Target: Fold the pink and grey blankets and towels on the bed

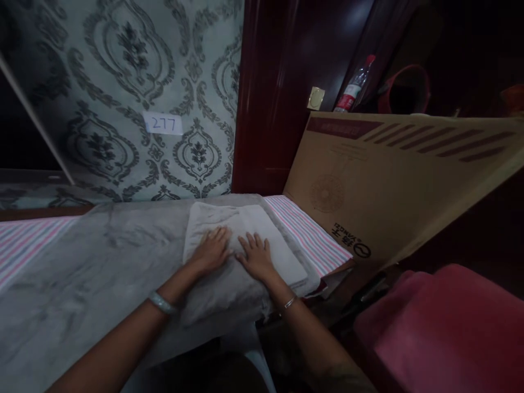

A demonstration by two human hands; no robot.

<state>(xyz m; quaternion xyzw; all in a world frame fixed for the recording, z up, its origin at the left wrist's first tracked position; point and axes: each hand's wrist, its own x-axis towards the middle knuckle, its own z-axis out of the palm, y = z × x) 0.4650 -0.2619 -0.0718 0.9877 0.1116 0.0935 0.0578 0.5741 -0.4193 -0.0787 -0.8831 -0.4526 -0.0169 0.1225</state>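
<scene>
A folded pale grey cloth (282, 248) lies on a larger grey blanket (102, 267) spread over the table. My left hand (212, 250) rests flat on the folded cloth, fingers spread. My right hand (257, 255) lies flat beside it on the same cloth, fingers apart. The two hands almost touch at the thumbs. Each wrist wears a bracelet.
A striped sheet (307, 232) shows under the blanket at the right and far left. A large cardboard sheet (393, 174) leans at the right. A plastic bottle (352, 90) stands behind it. A pink cushion (446, 327) sits at lower right. A paper label reading 277 (162, 124) hangs on the patterned wall.
</scene>
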